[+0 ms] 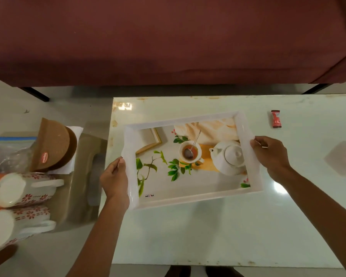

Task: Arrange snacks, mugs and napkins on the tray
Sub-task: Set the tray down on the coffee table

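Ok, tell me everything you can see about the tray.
The tray is rectangular, white, glossy like plastic, with a raised rim and a printed picture of a teapot, teacup and leaves. Nothing real lies in it. It sits askew over the white table, the left hand and right hand gripping its short ends.

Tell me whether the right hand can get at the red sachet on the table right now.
Probably yes. The red sachet lies on the table beyond the right hand, with nothing between them. That hand grips the rim of the tray, though, so it would have to let go first.
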A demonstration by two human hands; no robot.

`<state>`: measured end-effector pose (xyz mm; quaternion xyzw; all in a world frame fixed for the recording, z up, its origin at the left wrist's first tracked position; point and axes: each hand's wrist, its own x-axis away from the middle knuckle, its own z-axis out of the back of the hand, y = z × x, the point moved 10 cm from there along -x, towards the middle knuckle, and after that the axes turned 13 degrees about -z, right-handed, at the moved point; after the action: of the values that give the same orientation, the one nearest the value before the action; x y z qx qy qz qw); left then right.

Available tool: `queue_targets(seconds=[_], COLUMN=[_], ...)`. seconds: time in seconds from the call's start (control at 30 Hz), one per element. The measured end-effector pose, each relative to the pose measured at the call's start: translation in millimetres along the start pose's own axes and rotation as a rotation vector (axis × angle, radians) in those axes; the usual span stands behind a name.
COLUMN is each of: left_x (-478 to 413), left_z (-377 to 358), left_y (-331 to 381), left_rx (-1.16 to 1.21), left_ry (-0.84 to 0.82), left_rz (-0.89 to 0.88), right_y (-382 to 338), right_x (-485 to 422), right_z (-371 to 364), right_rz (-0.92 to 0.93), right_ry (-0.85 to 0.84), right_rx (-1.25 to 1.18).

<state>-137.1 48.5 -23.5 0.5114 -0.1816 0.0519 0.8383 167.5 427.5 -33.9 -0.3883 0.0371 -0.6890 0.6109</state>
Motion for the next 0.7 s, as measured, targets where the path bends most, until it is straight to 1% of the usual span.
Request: queue_targets(seconds=[0.33,0.47,0.7], left_x=[-16,-17,-19], left_z=[-5,-6,-7], left_y=[-38,-50,-49], left_rx=[-0.014,-0.036,-0.053], left_ry=[-0.004,-0.008,-0.009], left_rz=[0.006,0.009,-0.07], right_y=[57,65,68], right_x=[17,18,16], right_z=[-16,-21,-23], right_rz=[-0.097,-0.112,-0.119], right_ry=[-0.063,-0.066,-0.074], right_rx=[-0.025,-0.024,-0.045])
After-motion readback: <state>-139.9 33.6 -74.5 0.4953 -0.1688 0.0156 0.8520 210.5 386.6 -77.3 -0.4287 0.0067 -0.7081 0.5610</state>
